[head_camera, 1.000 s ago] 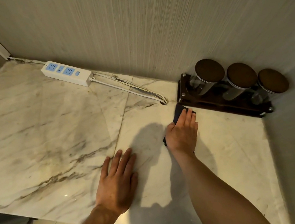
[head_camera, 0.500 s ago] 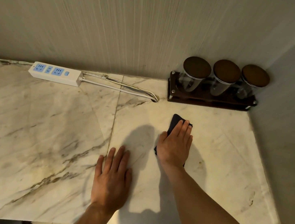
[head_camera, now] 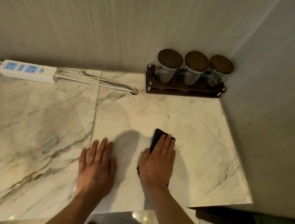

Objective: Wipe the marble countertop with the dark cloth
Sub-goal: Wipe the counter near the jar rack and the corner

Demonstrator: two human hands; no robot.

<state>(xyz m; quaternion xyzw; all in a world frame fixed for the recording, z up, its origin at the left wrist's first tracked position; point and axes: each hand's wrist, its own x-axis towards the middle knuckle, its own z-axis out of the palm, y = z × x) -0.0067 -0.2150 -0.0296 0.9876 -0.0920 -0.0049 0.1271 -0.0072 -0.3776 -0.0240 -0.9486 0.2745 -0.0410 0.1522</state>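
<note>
Home kitchen or pantry nook: veined marble countertop [head_camera: 27, 123] set into a wall corner, three lidded glass jars [head_camera: 194, 69] in a dark wooden rack [head_camera: 183, 92], white power strip [head_camera: 28, 71] by the wall.

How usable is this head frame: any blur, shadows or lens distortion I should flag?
Head view: dim, warm light; slight motion blur smears the wall texture. The left hand casts a soft shadow onto the veined marble countertop beside the dark folded cloth under the right hand. Wide-angle distortion bends the countertop edges. The three brown-lidded glass jars stay readable.
</note>
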